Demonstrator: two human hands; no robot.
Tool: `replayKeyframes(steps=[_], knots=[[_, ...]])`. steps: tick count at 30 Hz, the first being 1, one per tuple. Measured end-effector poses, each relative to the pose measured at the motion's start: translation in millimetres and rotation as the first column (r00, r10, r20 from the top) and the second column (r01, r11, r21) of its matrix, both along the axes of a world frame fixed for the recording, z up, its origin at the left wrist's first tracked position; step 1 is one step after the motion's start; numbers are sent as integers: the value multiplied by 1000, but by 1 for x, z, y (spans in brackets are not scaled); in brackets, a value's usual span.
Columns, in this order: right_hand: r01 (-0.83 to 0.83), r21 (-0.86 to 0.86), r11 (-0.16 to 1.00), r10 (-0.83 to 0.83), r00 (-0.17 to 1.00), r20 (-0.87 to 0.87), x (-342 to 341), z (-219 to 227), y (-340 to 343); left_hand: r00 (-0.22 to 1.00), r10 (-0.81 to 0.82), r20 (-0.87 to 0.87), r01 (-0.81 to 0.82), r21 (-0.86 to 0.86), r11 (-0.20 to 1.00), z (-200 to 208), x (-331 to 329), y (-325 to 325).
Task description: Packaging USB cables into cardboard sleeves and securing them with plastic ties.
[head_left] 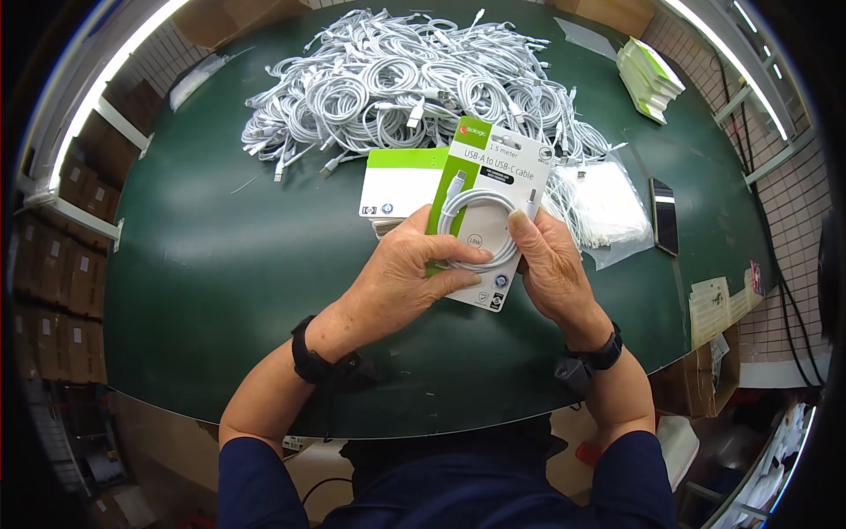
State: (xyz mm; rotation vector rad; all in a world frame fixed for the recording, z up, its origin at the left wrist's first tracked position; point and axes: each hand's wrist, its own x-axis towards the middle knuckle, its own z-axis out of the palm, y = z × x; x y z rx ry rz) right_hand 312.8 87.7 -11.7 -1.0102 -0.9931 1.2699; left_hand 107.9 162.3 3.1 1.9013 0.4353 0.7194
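Note:
A white and green backing card (468, 150) is held up in front of me, tilted, with a coiled white charging cable (448, 220) lying against its face. My left hand (401, 269) is closed on the card's lower left side, its fingers on the bottom of the coil. My right hand (557, 269) grips the right edge, its thumb pressed by the plug at that side; its other fingers are mostly hidden behind the card. Just behind, a stack of similar cards (392, 183) lies on the table, partly covered by the held one.
A large heap of coiled white cables (388, 88) covers the far middle of the green table (211, 291). To the right are a clear plastic bag (621, 207) with thin white strands, a dark phone (664, 217) and another stack of green and white cards (648, 79). An open carton (705, 379) stands by the right edge.

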Motion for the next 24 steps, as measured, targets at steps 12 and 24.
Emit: replayKeyframes(steps=[12, 24], knots=[[74, -39, 996, -81, 978, -190, -7, 1, 3, 1000, -1, 1, 1, 121, 993, -4, 4, -1], [87, 0, 996, -87, 994, -61, 2, 17, -3, 996, 18, -92, -17, 16, 1000, 15, -7, 7]])
